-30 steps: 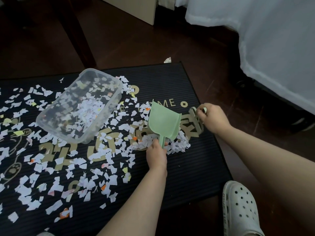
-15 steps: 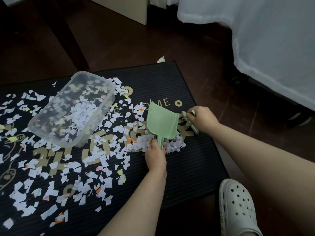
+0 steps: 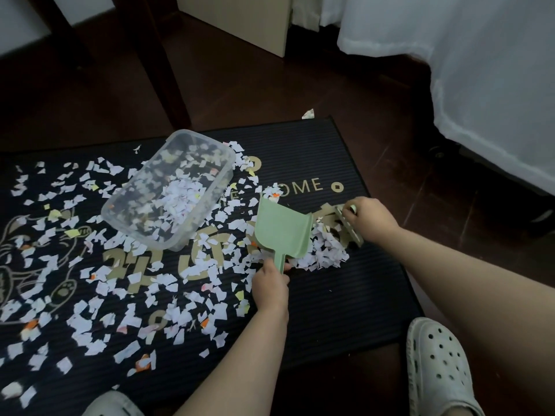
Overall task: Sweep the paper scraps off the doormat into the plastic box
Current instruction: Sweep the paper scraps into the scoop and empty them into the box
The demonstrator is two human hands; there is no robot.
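Head cam question: what step is this? The left hand [image 3: 270, 288] has its fingers wrapped round the handle of a green dustpan [image 3: 282, 232], and the pan's mouth faces a heap of paper scraps [image 3: 326, 250] near the doormat's [image 3: 330, 310] right edge.

↳ reply: Mid-sweep, I'd say. The right hand [image 3: 371, 220] has its fingers curled tight on a small brush [image 3: 350, 226] at the far side of that heap, so the heap sits between brush and pan. The plastic box [image 3: 144, 232] is just left of the pan, toward the mat's far edge, and partly filled. Loads of scraps are spread over the mat's middle and left. Next up is probably brushing the heap in, pan lip flat on the ribs, then lifting it level and tipping it over the box.
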